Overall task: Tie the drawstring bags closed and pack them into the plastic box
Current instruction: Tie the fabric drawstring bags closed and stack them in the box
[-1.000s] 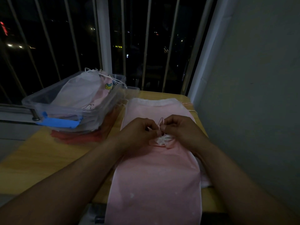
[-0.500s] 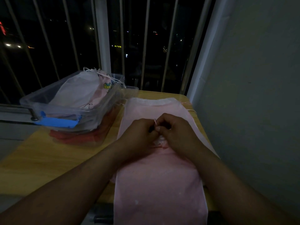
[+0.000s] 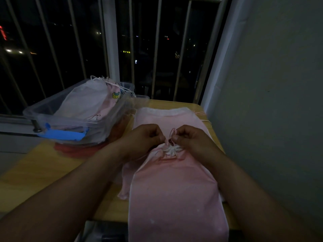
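A pink drawstring bag (image 3: 174, 189) lies lengthwise on the wooden table, its white mouth (image 3: 172, 149) gathered tight. My left hand (image 3: 143, 138) and my right hand (image 3: 190, 138) sit just beyond the gathered mouth, each pinching the thin pink drawstring (image 3: 172, 135), which loops up between them. A second pink bag (image 3: 166, 117) lies flat underneath, reaching toward the window. The clear plastic box (image 3: 57, 116) stands at the left with several white and pink bags (image 3: 90, 100) inside.
The box has a blue latch (image 3: 61, 136) at its near end and rests on a red lid (image 3: 76, 149). A barred window runs along the back, a grey wall (image 3: 271, 102) closes the right side. Bare table (image 3: 35, 172) shows at the left front.
My hands have drawn slightly apart, exposing the gathered white mouth and a loop of drawstring between them. The bag has stayed in place.
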Demonstrator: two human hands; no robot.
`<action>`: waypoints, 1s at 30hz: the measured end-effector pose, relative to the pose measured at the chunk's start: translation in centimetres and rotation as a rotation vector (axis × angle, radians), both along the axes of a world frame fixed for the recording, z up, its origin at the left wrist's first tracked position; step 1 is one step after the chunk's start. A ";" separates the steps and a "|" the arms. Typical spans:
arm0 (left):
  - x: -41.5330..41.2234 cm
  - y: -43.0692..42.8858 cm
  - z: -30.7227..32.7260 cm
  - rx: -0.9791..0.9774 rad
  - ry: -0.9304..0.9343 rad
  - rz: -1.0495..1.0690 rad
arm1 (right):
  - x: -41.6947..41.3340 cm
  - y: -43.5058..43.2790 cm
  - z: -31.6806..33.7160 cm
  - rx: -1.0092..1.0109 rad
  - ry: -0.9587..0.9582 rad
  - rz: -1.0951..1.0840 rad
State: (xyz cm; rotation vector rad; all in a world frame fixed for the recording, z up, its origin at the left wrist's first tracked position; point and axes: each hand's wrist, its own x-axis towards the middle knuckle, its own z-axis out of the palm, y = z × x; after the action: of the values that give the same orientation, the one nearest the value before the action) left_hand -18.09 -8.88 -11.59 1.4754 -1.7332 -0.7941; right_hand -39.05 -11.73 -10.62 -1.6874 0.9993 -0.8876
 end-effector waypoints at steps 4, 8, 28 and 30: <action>0.0 -0.2 -0.4 -0.123 -0.158 0.103 | -0.3 0.2 0.2 -0.007 0.011 0.012; 0.4 -0.1 -0.8 -0.199 -0.278 0.118 | -0.8 0.4 0.3 -0.059 0.079 0.063; 0.5 3.0 1.8 0.196 -0.124 0.171 | -2.2 -1.1 0.1 -0.077 0.000 -0.095; 0.6 3.7 1.9 0.222 -0.091 0.113 | -2.2 -1.2 0.5 -0.058 -0.054 -0.127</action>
State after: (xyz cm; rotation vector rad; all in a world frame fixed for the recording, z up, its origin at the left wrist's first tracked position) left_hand -17.51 -5.16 -9.69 1.7659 -1.6518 -0.8949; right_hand -41.24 -12.96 -10.14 -1.6538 1.0626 -1.0490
